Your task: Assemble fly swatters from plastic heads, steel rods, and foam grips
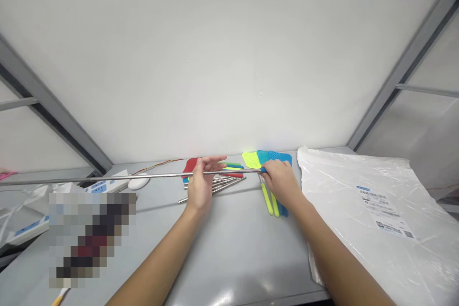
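Note:
A long thin metal telescopic rod (143, 176) runs nearly level from the left edge of the view to my right hand (281, 178). My right hand is closed round its blue handle end. My left hand (201, 184) lies against the rod, palm facing inward, with fingers stretched out and not wrapped round it. Beneath and beside it rest several loose metal rods (225, 183) and a red fly swatter head (190, 166). Behind my right hand are yellow (251, 159) and blue (281, 156) mesh swatter heads. Yellow-green handles (267, 199) lie just below that hand.
A white plastic package (344, 201) with a label covers the table's right side. On the left are white power strips (103, 184), a white mouse-like object (138, 182) and a pixelated patch (96, 239). A white wall (229, 57) stands behind the grey table (229, 258).

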`<state>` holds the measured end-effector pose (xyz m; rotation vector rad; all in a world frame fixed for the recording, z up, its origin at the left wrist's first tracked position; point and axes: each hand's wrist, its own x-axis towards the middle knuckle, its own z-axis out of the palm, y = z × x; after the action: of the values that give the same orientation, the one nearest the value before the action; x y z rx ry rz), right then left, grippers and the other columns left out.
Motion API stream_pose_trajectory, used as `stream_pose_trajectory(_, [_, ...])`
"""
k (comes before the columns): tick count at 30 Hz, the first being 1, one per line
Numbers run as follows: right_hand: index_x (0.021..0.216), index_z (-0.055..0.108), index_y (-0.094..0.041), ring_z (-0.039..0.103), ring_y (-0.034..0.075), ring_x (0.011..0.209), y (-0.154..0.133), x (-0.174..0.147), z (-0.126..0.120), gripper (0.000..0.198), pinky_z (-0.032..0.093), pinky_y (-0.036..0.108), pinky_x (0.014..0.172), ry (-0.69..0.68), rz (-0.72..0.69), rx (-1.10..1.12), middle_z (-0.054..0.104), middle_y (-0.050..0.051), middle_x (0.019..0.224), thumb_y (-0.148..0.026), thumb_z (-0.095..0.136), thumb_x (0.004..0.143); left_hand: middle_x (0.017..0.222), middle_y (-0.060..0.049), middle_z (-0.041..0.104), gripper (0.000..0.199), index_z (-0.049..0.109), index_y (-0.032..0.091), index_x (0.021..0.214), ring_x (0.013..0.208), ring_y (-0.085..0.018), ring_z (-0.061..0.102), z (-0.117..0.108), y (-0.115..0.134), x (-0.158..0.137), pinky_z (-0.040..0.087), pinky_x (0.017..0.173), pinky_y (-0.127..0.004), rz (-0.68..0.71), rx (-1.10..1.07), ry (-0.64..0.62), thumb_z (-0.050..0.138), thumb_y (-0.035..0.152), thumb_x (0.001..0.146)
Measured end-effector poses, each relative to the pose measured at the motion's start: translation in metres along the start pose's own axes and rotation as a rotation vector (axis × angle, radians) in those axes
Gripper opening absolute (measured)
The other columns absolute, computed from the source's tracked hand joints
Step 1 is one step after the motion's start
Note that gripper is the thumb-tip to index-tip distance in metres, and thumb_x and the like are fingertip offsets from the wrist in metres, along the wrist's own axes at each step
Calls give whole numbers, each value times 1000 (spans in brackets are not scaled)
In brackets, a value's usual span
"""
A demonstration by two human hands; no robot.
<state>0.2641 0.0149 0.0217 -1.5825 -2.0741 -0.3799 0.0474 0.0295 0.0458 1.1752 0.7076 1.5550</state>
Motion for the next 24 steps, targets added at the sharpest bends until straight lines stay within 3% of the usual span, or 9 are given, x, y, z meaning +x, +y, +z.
stream_pose_trajectory(6, [83, 56, -19, 51, 20, 77, -6, -2, 6, 11, 24, 31, 69, -13, 19, -22, 63, 3, 81, -16, 49, 91, 109, -13, 69, 47, 69, 15, 93, 96, -28, 64, 5, -8, -6, 47, 88, -46, -120, -61, -96, 32, 45, 94])
stream_pose_trajectory(11, [82, 56, -19, 52, 19, 74, -24, -3, 12, 14, 23, 31, 68, -25, -14, -24, 64, 2, 77, -19, 48, 93, 119, -13, 66, 50, 69, 16, 99, 109, -29, 60, 14, -18, -13, 44, 93, -44, -201, -88, -225, 31, 49, 94])
stream_pose_trajectory(15, [81, 56, -18, 53, 20, 74, -36, -3, 12, 15, 23, 31, 67, -22, -43, -18, 65, 4, 77, -20, 48, 93, 125, -11, 62, 51, 68, 18, 106, 116, -29, 56, 17, -22, -19, 43, 96, -44, -215, -48, -259, 30, 51, 94])
stream_pose_trajectory(20, [84, 56, -19, 52, 19, 76, -32, -3, 6, 14, 24, 31, 69, 9, -43, 4, 64, 4, 79, -19, 46, 93, 121, -10, 64, 53, 66, 20, 105, 108, -26, 60, 16, -10, -15, 44, 93, -43, -150, -15, -152, 29, 56, 93])
stream_pose_trajectory(24, [82, 55, -19, 50, 18, 74, -19, -4, 6, 16, 24, 31, 68, 17, 5, 4, 62, 2, 77, -17, 44, 93, 92, -9, 71, 49, 64, 18, 88, 78, -20, 67, 0, 1, -3, 48, 81, -37, 14, -139, 139, 31, 54, 91])
